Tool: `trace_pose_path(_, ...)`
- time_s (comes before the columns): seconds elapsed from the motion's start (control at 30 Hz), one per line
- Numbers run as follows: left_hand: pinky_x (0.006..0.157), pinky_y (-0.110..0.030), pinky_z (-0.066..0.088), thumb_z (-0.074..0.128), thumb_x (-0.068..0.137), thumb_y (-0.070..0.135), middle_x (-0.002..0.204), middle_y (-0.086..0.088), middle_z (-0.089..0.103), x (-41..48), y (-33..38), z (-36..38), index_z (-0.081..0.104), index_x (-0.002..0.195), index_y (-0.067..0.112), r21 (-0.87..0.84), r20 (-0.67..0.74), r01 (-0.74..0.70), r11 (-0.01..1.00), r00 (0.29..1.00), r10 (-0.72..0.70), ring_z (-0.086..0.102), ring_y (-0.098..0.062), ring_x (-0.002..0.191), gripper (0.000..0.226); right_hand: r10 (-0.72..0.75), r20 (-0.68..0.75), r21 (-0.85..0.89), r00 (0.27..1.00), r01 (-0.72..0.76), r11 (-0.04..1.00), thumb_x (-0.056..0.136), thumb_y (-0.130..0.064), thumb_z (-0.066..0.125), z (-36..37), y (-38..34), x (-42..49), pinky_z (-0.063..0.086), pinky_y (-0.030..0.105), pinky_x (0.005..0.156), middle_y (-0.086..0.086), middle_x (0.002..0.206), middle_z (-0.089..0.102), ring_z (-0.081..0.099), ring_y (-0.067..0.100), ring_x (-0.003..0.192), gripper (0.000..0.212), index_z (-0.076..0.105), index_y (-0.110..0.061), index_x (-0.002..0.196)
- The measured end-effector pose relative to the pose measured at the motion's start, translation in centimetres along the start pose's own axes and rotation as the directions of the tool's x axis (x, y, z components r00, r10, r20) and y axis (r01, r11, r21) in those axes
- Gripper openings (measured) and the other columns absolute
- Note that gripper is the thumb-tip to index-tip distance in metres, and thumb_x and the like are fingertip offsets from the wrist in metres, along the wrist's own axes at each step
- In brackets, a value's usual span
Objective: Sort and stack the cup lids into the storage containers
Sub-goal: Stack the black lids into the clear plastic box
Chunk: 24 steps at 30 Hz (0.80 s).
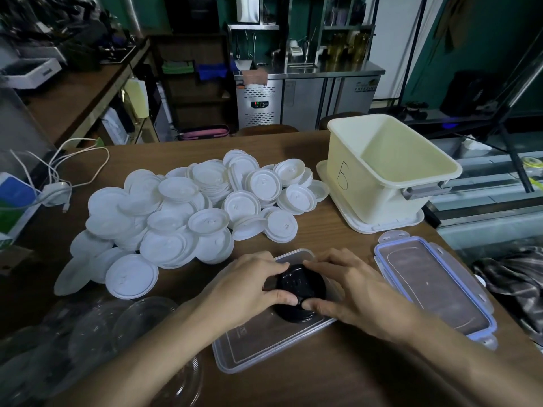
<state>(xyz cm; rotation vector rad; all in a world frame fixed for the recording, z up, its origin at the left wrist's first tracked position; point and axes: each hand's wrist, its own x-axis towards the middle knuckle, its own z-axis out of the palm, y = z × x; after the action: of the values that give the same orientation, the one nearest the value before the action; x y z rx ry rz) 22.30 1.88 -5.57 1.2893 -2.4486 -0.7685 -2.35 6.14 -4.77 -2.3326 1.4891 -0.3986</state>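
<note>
Nearest the person, both forearms reach in from 6 o'clock and meet over the table. The left hand and the right hand close from either side on a short stack of black lids. Each grip pinches it, thumb on the near edge and fingers curled over the far rim. The stack sits tilted at the far end of a shallow clear container; whether it rests on the container's floor cannot be told.

Such lids are probably light, thin and slick, apt to fan apart or flex under a hard squeeze, so holding the stack by opposite rims looks sound.

From the stack, clear lids lie at 8 o'clock and a clear latching cover with blue trim at 3 o'clock. Farther off, a loose heap of white lids spreads at 11 o'clock. A cream bin, marked on its side, stands at 1 o'clock, showing no lids inside.
</note>
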Motion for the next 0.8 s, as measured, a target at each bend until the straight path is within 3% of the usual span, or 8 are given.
trace_pose_path(0.13, 0.076, -0.022, 0.045, 0.077, 0.080, 0.065, 0.116, 0.022, 0.060, 0.6, -0.2, -0.1, 0.060, 0.144, 0.040, -0.071, 0.049, 0.011, 0.997, 0.999, -0.007, 0.059, 0.001, 0.080, 0.071, 0.042, -0.045, 0.003, 0.998, -0.042, 0.999, 0.083, -0.080, 0.054, 0.3, 0.2, -0.6, 0.046, 0.024, 0.097, -0.021, 0.123, 0.051, 0.045, -0.001, 0.117, 0.079, 0.057, -0.031, 0.144)
trace_pose_path(0.3, 0.071, -0.019, 0.048, 0.086, 0.066, 0.065, 0.113, 0.020, 0.062, 0.8, -0.7, 0.0, 0.064, 0.139, 0.039, -0.120, 0.068, 0.003, 0.993, 0.998, 0.005, 0.064, -0.007, 0.077, 0.081, 0.053, -0.062, -0.016, 0.997, -0.054, 0.998, 0.080, -0.087, 0.048, 0.6, 0.5, -0.7, 0.049, 0.027, 0.093, -0.018, 0.119, 0.054, 0.048, 0.002, 0.114, 0.087, 0.060, -0.028, 0.142)
trace_pose_path(0.4, 0.074, -0.029, 0.053, 0.089, 0.067, 0.061, 0.112, 0.020, 0.062, 1.0, -0.9, 0.4, 0.066, 0.138, 0.038, -0.134, 0.038, -0.001, 0.991, 0.999, 0.006, 0.064, -0.009, 0.077, 0.078, 0.042, -0.054, 0.017, 0.998, -0.041, 0.999, 0.079, -0.085, 0.051, 0.5, 0.7, -0.6, 0.048, 0.026, 0.090, -0.018, 0.116, 0.055, 0.048, 0.001, 0.111, 0.086, 0.061, -0.027, 0.141)
trace_pose_path(0.5, 0.076, -0.038, 0.054, 0.086, 0.068, 0.064, 0.113, 0.022, 0.060, 0.9, -1.1, 0.7, 0.064, 0.140, 0.040, -0.104, 0.037, -0.010, 0.994, 0.999, 0.014, 0.062, -0.008, 0.077, 0.078, 0.036, -0.067, 0.052, 0.997, -0.033, 0.998, 0.079, -0.083, 0.055, 0.4, 0.9, -0.5, 0.044, 0.022, 0.086, -0.022, 0.110, 0.052, 0.046, -0.002, 0.105, 0.084, 0.063, -0.026, 0.140)
trace_pose_path(0.6, 0.075, -0.037, 0.054, 0.083, 0.071, 0.065, 0.113, 0.024, 0.059, 0.7, -0.8, 0.7, 0.062, 0.141, 0.041, -0.052, 0.035, -0.014, 0.999, 0.999, 0.015, 0.060, -0.006, 0.078, 0.078, 0.023, -0.075, 0.061, 0.997, -0.019, 0.998, 0.080, -0.081, 0.057, 0.4, 1.0, -0.6, 0.046, 0.023, 0.084, -0.024, 0.106, 0.049, 0.045, -0.004, 0.102, 0.081, 0.063, -0.026, 0.140)
trace_pose_path(0.8, 0.082, -0.036, 0.057, 0.067, 0.083, 0.072, 0.126, 0.034, 0.045, -0.6, 0.5, 0.3, 0.042, 0.155, 0.044, 0.066, 0.065, 0.017, 0.998, 0.998, -0.022, 0.062, 0.000, 0.083, 0.081, 0.005, -0.027, 0.019, 1.000, -0.005, 1.000, 0.078, -0.083, 0.057, -0.8, 0.9, -0.3, 0.052, 0.033, 0.089, -0.024, 0.119, 0.054, 0.052, 0.001, 0.114, 0.079, 0.058, -0.035, 0.140)
